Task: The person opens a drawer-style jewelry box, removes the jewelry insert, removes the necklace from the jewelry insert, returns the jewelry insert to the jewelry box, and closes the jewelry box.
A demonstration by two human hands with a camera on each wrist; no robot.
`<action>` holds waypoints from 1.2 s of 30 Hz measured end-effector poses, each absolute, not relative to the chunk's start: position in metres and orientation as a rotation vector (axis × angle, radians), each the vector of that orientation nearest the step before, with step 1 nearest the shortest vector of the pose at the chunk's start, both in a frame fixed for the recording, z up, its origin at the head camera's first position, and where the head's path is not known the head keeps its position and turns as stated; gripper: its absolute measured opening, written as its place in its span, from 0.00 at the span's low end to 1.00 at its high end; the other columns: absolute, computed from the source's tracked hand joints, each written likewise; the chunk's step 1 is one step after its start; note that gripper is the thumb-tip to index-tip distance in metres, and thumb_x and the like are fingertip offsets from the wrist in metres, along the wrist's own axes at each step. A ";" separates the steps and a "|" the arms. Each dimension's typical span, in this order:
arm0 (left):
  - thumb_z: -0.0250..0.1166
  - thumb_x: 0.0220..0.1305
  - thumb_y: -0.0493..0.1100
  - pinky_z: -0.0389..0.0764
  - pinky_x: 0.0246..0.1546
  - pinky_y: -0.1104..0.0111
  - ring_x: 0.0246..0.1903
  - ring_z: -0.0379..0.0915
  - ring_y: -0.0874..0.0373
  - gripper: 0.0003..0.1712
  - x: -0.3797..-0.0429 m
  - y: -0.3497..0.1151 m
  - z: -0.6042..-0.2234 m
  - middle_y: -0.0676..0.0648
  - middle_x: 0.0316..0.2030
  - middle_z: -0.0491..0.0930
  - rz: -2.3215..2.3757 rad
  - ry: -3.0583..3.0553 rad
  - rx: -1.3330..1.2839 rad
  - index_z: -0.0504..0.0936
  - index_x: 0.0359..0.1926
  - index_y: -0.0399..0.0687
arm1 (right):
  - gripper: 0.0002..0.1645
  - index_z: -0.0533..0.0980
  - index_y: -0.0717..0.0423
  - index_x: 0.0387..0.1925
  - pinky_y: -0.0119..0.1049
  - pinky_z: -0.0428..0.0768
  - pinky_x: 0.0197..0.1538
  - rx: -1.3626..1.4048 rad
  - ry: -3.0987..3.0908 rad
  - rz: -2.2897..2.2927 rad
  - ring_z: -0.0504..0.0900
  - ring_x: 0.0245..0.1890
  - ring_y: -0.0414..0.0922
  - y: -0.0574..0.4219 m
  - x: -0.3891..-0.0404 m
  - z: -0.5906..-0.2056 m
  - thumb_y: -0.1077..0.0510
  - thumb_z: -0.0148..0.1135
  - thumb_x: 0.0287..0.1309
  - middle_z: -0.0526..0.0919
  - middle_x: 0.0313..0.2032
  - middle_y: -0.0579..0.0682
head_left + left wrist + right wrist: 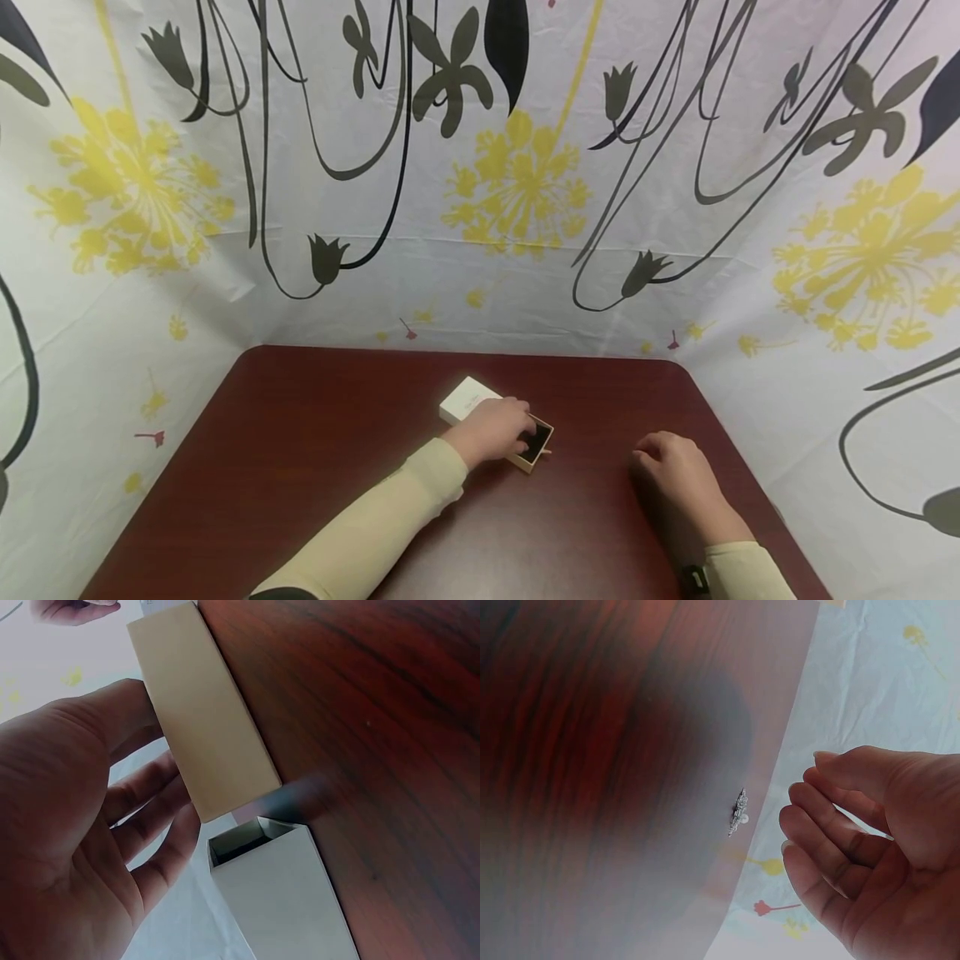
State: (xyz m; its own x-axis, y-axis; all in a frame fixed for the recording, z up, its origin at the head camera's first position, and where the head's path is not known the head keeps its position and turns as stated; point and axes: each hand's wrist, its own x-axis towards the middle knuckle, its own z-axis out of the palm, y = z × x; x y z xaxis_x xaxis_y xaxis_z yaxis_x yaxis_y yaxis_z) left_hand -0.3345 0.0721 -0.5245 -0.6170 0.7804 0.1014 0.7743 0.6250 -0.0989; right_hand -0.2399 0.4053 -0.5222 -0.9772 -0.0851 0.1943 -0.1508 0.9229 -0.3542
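My left hand (491,429) reaches over a small drawer-style gift box. Between thumb and fingers it grips the cream inner drawer (206,712), whose dark inside (534,440) faces up, with a small tab (546,452) at its outer end. The white box sleeve (462,400) lies on the table; in the left wrist view its mouth (255,840) shows a gap from the drawer. My right hand (678,475) is over the table's right side, fingers loosely bent, holding nothing. Near it, in the right wrist view, lies a small sparkling silver ornament (739,812), like a brooch.
The dark red-brown wooden table (337,433) has rounded far corners. White fabric (420,292) with yellow and grey flower prints hangs behind it and along both sides. A small black object (694,578) shows at the right cuff.
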 end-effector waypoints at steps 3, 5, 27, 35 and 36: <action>0.78 0.69 0.56 0.85 0.45 0.66 0.46 0.82 0.61 0.14 -0.334 0.073 -0.524 0.58 0.46 0.84 0.070 -2.708 -1.297 0.94 0.54 0.68 | 0.04 0.90 0.58 0.42 0.61 0.86 0.46 0.179 -2.908 0.554 0.89 0.44 0.59 0.405 -0.240 -0.523 0.61 0.76 0.68 0.91 0.43 0.56; 0.78 0.69 0.56 0.85 0.45 0.66 0.46 0.81 0.61 0.14 -0.334 0.073 -0.524 0.58 0.46 0.83 0.079 -2.704 -1.296 0.94 0.54 0.68 | 0.04 0.90 0.58 0.42 0.60 0.86 0.45 0.179 -2.910 0.551 0.89 0.44 0.59 0.405 -0.240 -0.524 0.61 0.76 0.68 0.91 0.43 0.56; 0.71 0.78 0.55 0.85 0.56 0.63 0.54 0.83 0.58 0.18 -0.341 0.035 -0.492 0.54 0.53 0.86 -0.198 -2.772 -1.309 0.91 0.61 0.55 | 0.04 0.90 0.57 0.42 0.62 0.86 0.49 0.179 -2.925 0.557 0.89 0.46 0.60 0.399 -0.239 -0.526 0.61 0.76 0.68 0.91 0.43 0.56; 0.77 0.71 0.53 0.80 0.65 0.60 0.67 0.76 0.52 0.27 -0.358 0.007 -0.498 0.51 0.65 0.83 -0.492 -2.847 -1.249 0.88 0.66 0.52 | 0.03 0.90 0.56 0.41 0.61 0.87 0.48 0.198 -2.925 0.568 0.89 0.45 0.59 0.394 -0.240 -0.527 0.61 0.76 0.68 0.90 0.43 0.54; 0.79 0.69 0.53 0.80 0.66 0.60 0.69 0.74 0.52 0.30 -0.359 0.002 -0.499 0.50 0.68 0.81 -0.510 -2.860 -1.238 0.87 0.68 0.52 | 0.03 0.90 0.56 0.41 0.61 0.87 0.48 0.201 -2.928 0.571 0.89 0.45 0.58 0.393 -0.240 -0.527 0.61 0.76 0.68 0.90 0.43 0.54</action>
